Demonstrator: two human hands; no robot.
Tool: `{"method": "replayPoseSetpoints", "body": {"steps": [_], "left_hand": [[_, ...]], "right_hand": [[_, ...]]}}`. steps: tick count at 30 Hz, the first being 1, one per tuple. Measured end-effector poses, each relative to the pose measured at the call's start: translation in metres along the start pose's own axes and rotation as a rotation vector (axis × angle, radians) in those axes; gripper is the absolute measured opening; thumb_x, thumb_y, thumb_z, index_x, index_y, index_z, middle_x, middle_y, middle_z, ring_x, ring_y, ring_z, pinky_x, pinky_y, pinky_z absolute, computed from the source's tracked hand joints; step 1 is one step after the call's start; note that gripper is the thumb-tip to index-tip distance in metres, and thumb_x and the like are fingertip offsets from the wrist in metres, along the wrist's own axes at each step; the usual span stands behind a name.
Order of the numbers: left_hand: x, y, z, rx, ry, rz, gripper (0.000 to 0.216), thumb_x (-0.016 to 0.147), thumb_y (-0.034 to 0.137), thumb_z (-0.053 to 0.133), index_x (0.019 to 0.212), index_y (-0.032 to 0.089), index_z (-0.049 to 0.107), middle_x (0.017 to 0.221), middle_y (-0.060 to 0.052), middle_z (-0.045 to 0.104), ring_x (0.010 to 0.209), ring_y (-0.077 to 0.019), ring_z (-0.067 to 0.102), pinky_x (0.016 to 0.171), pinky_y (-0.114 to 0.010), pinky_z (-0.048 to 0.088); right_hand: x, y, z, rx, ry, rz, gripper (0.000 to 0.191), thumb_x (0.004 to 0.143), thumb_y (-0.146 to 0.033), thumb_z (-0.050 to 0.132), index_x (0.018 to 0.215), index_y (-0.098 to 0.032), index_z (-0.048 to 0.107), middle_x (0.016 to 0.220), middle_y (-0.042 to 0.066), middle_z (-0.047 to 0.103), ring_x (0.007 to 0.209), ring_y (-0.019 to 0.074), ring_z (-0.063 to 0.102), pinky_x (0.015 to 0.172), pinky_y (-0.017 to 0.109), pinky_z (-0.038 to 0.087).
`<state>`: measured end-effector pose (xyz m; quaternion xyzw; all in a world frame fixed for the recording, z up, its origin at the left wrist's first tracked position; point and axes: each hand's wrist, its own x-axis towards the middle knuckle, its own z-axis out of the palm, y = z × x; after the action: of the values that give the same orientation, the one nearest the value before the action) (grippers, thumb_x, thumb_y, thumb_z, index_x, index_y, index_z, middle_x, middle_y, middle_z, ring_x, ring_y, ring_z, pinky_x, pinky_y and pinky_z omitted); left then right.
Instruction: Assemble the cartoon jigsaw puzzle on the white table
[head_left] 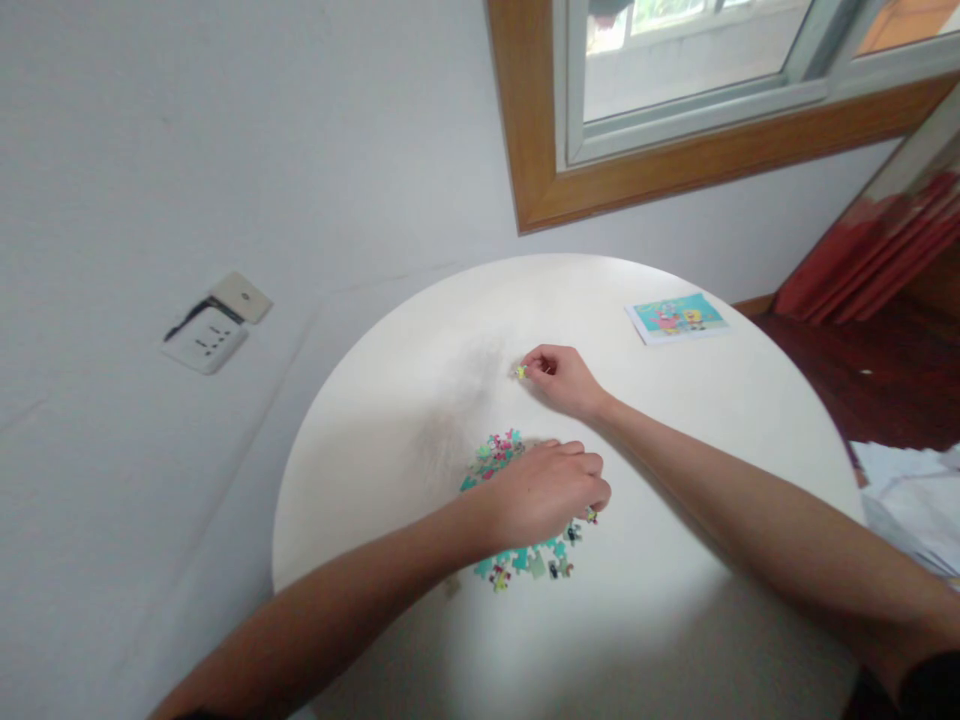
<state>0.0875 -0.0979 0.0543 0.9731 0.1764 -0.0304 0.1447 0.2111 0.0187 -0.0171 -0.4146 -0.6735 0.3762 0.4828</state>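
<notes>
A jigsaw puzzle piece (520, 372), small and yellowish, is pinched between the thumb and fingers of my right hand (564, 380), close to the white tabletop. Nearer to me, my left hand (551, 490) reaches palm down over a loose heap of jigsaw pieces (525, 560) in turquoise, pink and yellow. Its fingers are curled, and a small multicoloured piece (592, 516) shows at the fingertips. The hand covers the middle of the heap, and its thumb is hidden.
A picture card (679, 318) with cartoon figures on turquoise lies at the far right of the round white table (360, 430). Wall sockets (206, 338) are at the left. Behind the table is a wood-framed window (536, 195). A red curtain (870, 260) hangs at the right.
</notes>
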Motion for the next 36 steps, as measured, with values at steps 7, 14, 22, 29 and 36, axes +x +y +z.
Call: {"method": "replayPoseSetpoints", "body": {"steps": [7,14,22,29,36], "left_hand": [[-0.003,0.005,-0.002,0.087,0.003,0.056,0.014,0.095,0.009,0.054,0.087,0.02,0.057,0.095,-0.004,0.06,0.093,-0.0208,0.05,0.075,-0.034,0.036],[-0.004,0.004,-0.005,0.024,-0.057,0.132,0.014,0.097,0.011,0.053,0.087,0.021,0.052,0.096,-0.002,0.059,0.092,-0.0183,0.051,0.072,-0.031,0.036],[-0.001,0.0,-0.005,-0.044,-0.104,0.159,0.018,0.095,0.006,0.05,0.086,0.022,0.052,0.094,-0.003,0.059,0.093,-0.0182,0.051,0.071,-0.03,0.038],[0.0,-0.014,-0.016,-0.233,-0.076,0.199,0.018,0.091,0.005,0.053,0.085,0.022,0.057,0.091,-0.002,0.064,0.094,-0.0186,0.054,0.079,-0.031,0.044],[-0.011,-0.1,-0.029,-0.623,0.476,-0.137,0.013,0.09,0.018,0.059,0.086,0.017,0.071,0.09,-0.005,0.069,0.088,-0.0153,0.065,0.085,-0.03,0.052]], "right_hand": [[0.001,0.0,0.0,0.019,0.01,0.01,0.013,0.078,-0.021,0.058,0.083,-0.016,0.069,0.071,0.002,0.064,0.064,0.0131,0.053,0.064,0.029,0.043],[0.0,0.003,0.0,0.039,0.01,-0.007,0.015,0.08,-0.022,0.059,0.086,-0.014,0.069,0.071,0.002,0.063,0.064,0.0129,0.053,0.063,0.029,0.042],[0.0,0.003,-0.001,0.025,0.009,0.002,0.015,0.08,-0.024,0.059,0.085,-0.014,0.07,0.07,0.001,0.062,0.064,0.0127,0.052,0.063,0.028,0.041],[0.001,0.004,-0.001,0.097,0.019,0.028,0.015,0.078,-0.024,0.06,0.083,-0.014,0.07,0.066,-0.001,0.058,0.061,0.0115,0.049,0.061,0.028,0.039],[0.007,0.004,-0.002,0.266,0.211,0.099,0.014,0.072,-0.026,0.065,0.081,-0.016,0.068,0.066,-0.001,0.061,0.06,0.0124,0.051,0.057,0.027,0.04]]}}
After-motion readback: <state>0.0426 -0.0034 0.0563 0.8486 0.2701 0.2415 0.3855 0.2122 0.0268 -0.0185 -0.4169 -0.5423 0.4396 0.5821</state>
